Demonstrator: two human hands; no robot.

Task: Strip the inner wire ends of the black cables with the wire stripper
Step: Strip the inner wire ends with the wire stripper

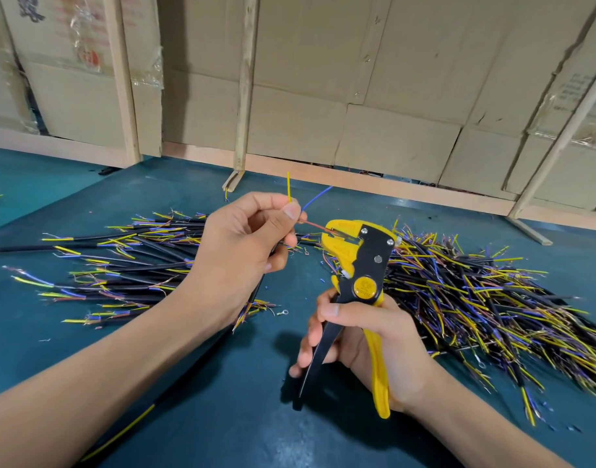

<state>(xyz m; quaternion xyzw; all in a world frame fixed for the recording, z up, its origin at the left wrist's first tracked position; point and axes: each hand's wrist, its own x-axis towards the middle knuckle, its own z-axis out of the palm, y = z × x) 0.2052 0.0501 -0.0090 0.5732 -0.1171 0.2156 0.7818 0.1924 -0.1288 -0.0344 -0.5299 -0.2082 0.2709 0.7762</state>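
Note:
My left hand (245, 241) grips a black cable (256, 292) near its end, thumb and fingers pinching its inner wires. A yellow wire (289, 185) sticks up and a blue wire (316, 197) slants right above the thumb. The brown wire (311, 225) runs right into the yellow jaws of the wire stripper (360, 261). My right hand (367, 346) holds the stripper's yellow and black handles, jaws pointing up and left. The cable's black sheath runs down under my left forearm, with a yellow wire end (120, 434) showing near the bottom left.
A pile of black cables (127, 268) with bared coloured wires lies left on the teal mat (222, 383). A bigger heap of cables (475, 298) lies right. Small insulation scraps dot the mat. Cardboard panels (391, 79) in wooden frames stand behind.

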